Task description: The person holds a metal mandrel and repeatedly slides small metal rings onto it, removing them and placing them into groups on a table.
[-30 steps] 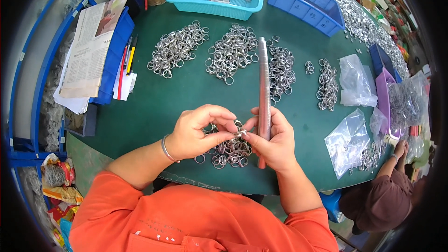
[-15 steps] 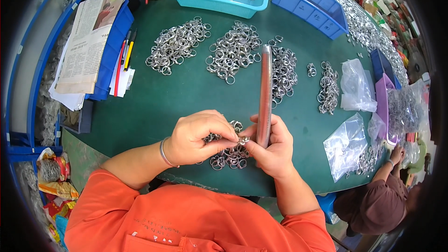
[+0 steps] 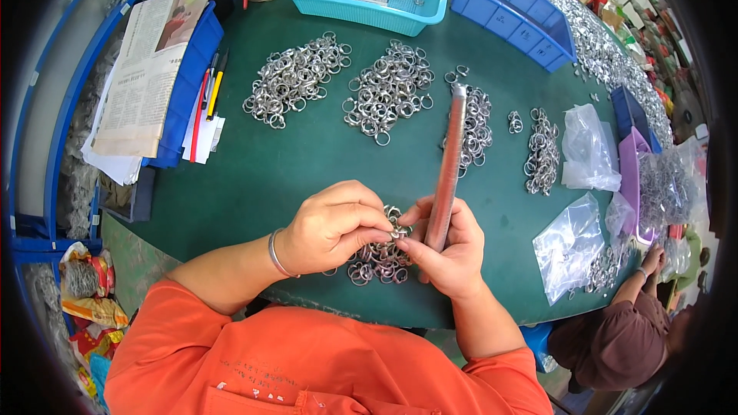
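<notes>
A small silver ring sits between the fingertips of both hands. My left hand, a bangle on its wrist, pinches the ring from the left with thumb and forefinger. My right hand is wrapped round the lower end of a ring mandrel, a long tapered rod with a reddish sheen. The mandrel rises with its top leaning a little to the right, while the right thumb and forefinger reach to the ring. Below the hands lies a pile of silver rings, partly hidden by them.
Beyond my hands are ring piles at left, middle and behind the mandrel, plus a narrower pile. A turquoise basket and blue bin stand at the back. Plastic bags lie right, near a co-worker's arm.
The mandrel's top has swung right and leans more. The ring has shifted slightly in the fingertips, and my right forefinger shows more clearly beside it.
</notes>
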`<act>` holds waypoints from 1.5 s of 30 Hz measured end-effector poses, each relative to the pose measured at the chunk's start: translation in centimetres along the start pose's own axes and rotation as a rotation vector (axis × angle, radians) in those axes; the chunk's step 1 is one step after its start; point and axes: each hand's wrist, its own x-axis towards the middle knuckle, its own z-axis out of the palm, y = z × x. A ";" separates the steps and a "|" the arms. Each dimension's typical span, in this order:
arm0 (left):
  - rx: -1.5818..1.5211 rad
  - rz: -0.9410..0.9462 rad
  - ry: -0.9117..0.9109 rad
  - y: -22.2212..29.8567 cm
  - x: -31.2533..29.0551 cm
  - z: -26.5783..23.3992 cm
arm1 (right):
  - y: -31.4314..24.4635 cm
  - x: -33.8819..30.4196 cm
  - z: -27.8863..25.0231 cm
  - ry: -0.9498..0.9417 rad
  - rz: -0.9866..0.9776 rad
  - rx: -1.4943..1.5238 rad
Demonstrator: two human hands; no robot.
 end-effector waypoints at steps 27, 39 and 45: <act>0.057 0.023 -0.041 -0.4 0.0 -0.1 | 0.4 -0.2 0.0 0.026 -0.072 -0.096; 0.045 -0.009 -0.063 -0.7 0.2 -0.2 | 0.2 -0.2 0.1 0.050 -0.057 -0.082; 0.003 -0.174 -0.022 -0.4 0.4 -0.6 | -0.3 0.2 0.0 0.087 0.007 0.095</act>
